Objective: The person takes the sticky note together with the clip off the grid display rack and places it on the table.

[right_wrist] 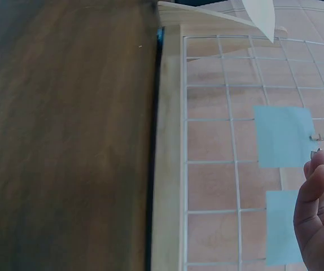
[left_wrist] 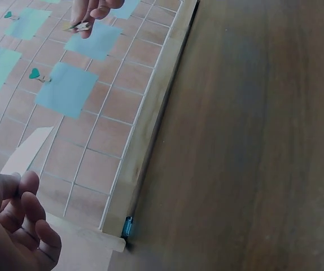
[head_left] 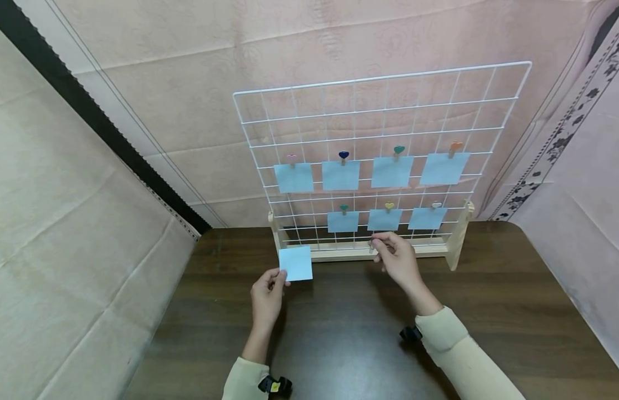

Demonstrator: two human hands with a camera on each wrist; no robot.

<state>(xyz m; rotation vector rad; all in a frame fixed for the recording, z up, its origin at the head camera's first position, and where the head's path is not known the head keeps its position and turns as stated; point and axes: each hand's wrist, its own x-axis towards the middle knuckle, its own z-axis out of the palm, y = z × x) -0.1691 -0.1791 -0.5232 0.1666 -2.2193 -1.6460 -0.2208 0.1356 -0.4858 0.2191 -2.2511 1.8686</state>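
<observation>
**Blue note [head_left: 298,261] and small clip [left_wrist: 82,26] held before the mesh rack [head_left: 382,78]**

Left of the picture's lower centre, the blue note is pinched near its lower left corner by the left hand [head_left: 267,297], over the rack's lower left edge as seen. Right of centre, the small clip is pinched between the fingertips of the right hand [head_left: 398,260]. Seven pinned notes [head_left: 341,176] are held on the mesh, four above three. In the lower row, open wires are shown between the rack's left edge and the leftmost pinned note. Brown tabletop [head_left: 349,333] is stretched between both forearms, down to the picture's bottom edge.
</observation>
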